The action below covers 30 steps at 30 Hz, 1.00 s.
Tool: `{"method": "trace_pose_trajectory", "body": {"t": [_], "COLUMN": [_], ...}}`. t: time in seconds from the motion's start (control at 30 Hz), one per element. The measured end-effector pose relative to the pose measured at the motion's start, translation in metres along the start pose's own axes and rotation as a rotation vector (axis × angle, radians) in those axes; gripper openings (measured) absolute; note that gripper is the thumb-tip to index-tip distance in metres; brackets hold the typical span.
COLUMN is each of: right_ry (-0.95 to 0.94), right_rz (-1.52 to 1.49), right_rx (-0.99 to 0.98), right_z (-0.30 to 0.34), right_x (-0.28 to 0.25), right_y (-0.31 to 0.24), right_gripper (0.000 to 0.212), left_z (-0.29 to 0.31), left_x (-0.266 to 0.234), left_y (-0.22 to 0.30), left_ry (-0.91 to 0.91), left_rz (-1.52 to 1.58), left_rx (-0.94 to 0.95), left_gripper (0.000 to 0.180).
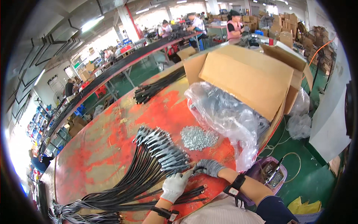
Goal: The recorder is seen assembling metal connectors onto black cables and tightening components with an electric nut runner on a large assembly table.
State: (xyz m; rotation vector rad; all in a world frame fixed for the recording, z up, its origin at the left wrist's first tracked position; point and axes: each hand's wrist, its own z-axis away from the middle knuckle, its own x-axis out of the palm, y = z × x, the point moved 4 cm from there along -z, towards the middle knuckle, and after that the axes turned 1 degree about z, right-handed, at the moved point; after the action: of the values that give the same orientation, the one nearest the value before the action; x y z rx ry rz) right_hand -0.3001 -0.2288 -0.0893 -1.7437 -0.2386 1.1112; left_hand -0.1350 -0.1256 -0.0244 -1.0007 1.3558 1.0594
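My left hand (174, 187), in a white glove, is closed with its fingertips pinched together. Against it, my right hand (209, 167) in a grey glove is closed too. A short dark piece, which looks like a black cable (193, 171), shows between the two sets of fingertips; the gloves hide most of it. Just beyond my hands lies a fanned row of black cables (130, 175) with silvery metal end fittings (164, 147) lined up side by side. More loose black cables (194, 191) lie beside my left hand. Past my right hand is a heap of small silvery metal parts (198, 138).
An open cardboard box (246, 76) with a clear plastic bag (223, 108) stands at the table's far right. Another black cable bundle (156, 89) lies at the back of the worn red table (93, 149). A purple bin (281, 173) stands right. Other people work at distant benches.
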Motion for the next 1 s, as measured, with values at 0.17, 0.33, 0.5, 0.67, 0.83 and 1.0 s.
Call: {"method": "trace_pose_trajectory", "body": {"t": [0.17,0.33,0.5,0.67,0.83,1.0], "right_ry": [0.043,-0.030,0.004,-0.025,-0.072,-0.068], "right_rz": [0.233,0.179,0.177,0.273,0.331,0.318], "right_rx": [0.028,0.134,0.159,0.152,0.150,0.153], "right_z": [0.002,0.001,0.007,0.007,0.009,0.010], "right_x": [-0.013,-0.019,-0.015,-0.015,-0.015,-0.017], "right_y": [-0.015,-0.023,-0.025,-0.035,-0.034,-0.035], "right_gripper": [0.023,0.030,0.028,0.026,0.025,0.026], "left_z": [-0.010,-0.012,-0.011,-0.014,-0.015,-0.017], "left_x": [-0.002,0.003,0.000,-0.006,-0.005,-0.004], "left_y": [0.001,-0.005,-0.005,-0.008,-0.009,-0.008], "left_ry": [0.043,0.052,0.037,0.062,0.087,0.066], "left_rz": [-0.012,0.015,0.008,0.031,0.061,0.064], "left_rx": [0.033,0.054,0.083,0.104,0.116,0.127], "left_gripper": [0.046,0.043,0.044,0.043,0.044,0.045]}}
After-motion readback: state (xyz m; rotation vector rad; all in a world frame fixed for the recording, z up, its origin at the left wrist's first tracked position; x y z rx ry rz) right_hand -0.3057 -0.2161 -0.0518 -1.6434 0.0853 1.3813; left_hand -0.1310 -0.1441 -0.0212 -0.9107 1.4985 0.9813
